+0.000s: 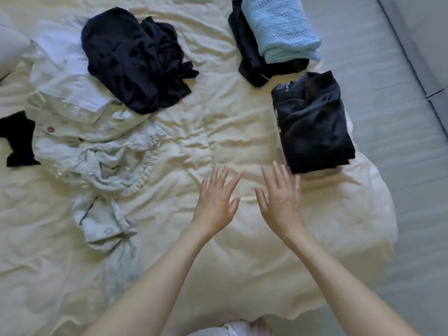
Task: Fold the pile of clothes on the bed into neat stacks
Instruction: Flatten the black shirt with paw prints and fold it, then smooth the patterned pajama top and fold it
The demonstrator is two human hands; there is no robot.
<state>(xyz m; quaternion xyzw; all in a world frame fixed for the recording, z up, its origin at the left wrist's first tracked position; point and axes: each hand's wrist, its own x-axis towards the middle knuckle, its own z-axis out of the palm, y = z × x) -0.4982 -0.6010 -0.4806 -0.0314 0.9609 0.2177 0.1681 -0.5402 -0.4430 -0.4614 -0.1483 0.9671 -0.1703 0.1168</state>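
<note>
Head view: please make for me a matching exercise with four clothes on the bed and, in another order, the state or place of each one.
Things:
1. light blue knit
2. navy folded garment
3. dark crumpled garment
4. pale green shirt

States:
A. unfolded, nearest the left hand
B. folded, nearest the right hand
C. folded, on top of a black garment
D. crumpled, lying on white cloth

Pairs: 1-C, 2-B, 3-D, 4-A

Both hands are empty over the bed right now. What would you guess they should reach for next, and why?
Probably the left hand should reach left for the pale green garment, the nearest unfolded piece. Both it and the right hand are open and hold nothing, over bare sheet. A folded dark stack and a light blue one already sit to the right, while the crumpled pile remains on the left.
</note>
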